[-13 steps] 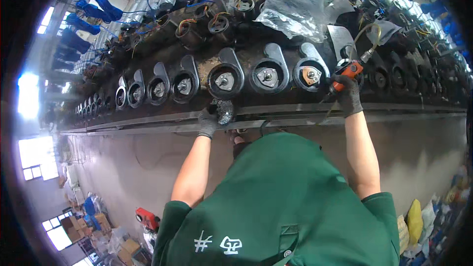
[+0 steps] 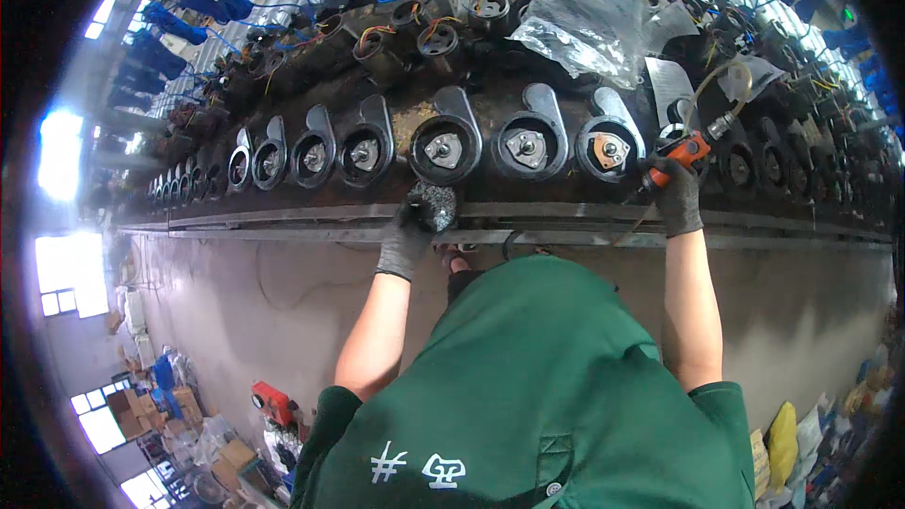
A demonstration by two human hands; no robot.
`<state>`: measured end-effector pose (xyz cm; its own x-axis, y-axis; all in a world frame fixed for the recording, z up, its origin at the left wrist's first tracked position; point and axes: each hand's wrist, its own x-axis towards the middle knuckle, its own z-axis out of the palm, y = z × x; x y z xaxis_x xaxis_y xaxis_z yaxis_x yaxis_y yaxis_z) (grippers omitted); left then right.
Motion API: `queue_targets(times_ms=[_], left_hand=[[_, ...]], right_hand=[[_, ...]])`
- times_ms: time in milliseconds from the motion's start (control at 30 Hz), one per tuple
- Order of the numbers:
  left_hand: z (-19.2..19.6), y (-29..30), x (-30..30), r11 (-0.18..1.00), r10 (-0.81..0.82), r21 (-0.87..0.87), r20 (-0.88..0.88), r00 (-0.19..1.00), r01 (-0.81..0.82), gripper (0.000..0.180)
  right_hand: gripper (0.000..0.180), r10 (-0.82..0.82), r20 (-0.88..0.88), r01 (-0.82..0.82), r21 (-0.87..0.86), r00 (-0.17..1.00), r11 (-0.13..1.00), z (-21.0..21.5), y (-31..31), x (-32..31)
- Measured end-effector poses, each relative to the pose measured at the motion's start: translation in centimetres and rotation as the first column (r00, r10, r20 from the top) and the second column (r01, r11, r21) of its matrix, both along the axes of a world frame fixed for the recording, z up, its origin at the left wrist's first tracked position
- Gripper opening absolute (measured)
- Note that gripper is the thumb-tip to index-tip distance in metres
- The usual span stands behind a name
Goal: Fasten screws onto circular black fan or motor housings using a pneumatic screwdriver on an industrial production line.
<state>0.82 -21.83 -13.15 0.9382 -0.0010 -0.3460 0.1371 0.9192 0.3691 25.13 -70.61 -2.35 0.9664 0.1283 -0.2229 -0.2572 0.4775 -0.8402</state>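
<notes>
R hand (image 2: 677,196): closed on driver (image 2: 688,148), shifted slightly twd desk (image 2: 528,198) front edge; tip now clear of housings (image 2: 531,148). L hand (image 2: 405,238): part-curled at metal bits (image 2: 437,205); grip unclear.

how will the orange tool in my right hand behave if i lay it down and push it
The orange tool should probably stay stiff, since its casing looks hard. The pale hose looping at its far end may tug or turn it. Its slim body might also roll, though your right hand hides part of its shape.
</notes>
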Motion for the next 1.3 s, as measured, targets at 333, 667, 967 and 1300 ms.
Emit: queue_targets(times_ms=[333, 667, 967, 1300], left_hand=[[6.7, -5.5, 3.3, 1.0, -0.008, 0.028, 0.058, 0.998, 0.006, 0.027], [22.0, -17.3, 8.6, 0.773, -0.254, 0.524, -0.261, 0.931, 0.358, 0.03], [22.5, -21.6, 10.9, 0.736, -0.469, 0.479, -0.147, 0.871, 0.478, 0.03], [23.1, -22.9, 11.2, 0.677, -0.513, 0.53, -0.158, 0.843, 0.511, 0.027]], right_hand=[[0.027, 0.063, -0.109, -0.059, 0.04, 0.992, 0.997, 2.6, -0.8, -0.6], [0.048, -0.011, 0.227, -0.131, 0.602, 0.974, 0.787, 12.9, 4.3, -8.4], [0.048, -0.062, 0.154, -0.045, 0.609, 0.986, 0.792, 13.3, 3.8, -10.0], [0.046, 0.011, 0.071, -0.056, 0.67, 0.997, 0.74, 14.5, 3.3, -10.4]])
